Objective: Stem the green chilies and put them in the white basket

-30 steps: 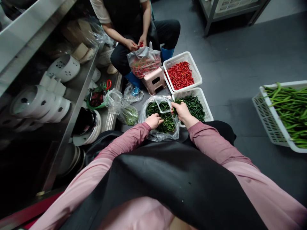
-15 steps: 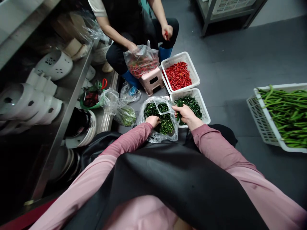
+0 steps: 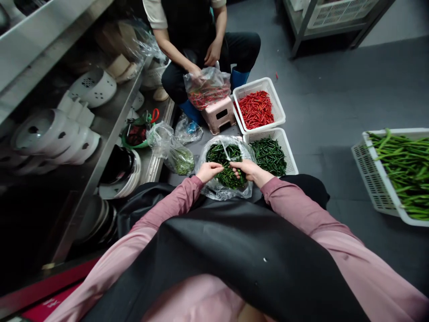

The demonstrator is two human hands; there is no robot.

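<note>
Above an open clear plastic bag (image 3: 214,191) of green chilies (image 3: 219,153), my two hands are close together. My left hand (image 3: 208,171) is closed in a pinch at the bag's left side; whatever is between its fingertips is too small to make out. Opposite it, my right hand (image 3: 248,171) has its fingers curled round a few green chilies, partly hidden by the fingers. Just beyond my right hand stands a white basket (image 3: 291,157) with dark green chilies (image 3: 269,155) in it.
Across from me a seated person (image 3: 187,44) has one hand in a bag of red chilies (image 3: 206,95) on a pink stool (image 3: 219,115). A white basket of red chilies (image 3: 256,109) is beside it. Long green peppers (image 3: 402,170) fill a basket at right. Shelves with bowls (image 3: 67,138) line the left.
My right hand has moved left from the green chili basket to over the bag. My left hand has risen slightly, out of the chilies. The other person's raised hand has come down toward their bag.
</note>
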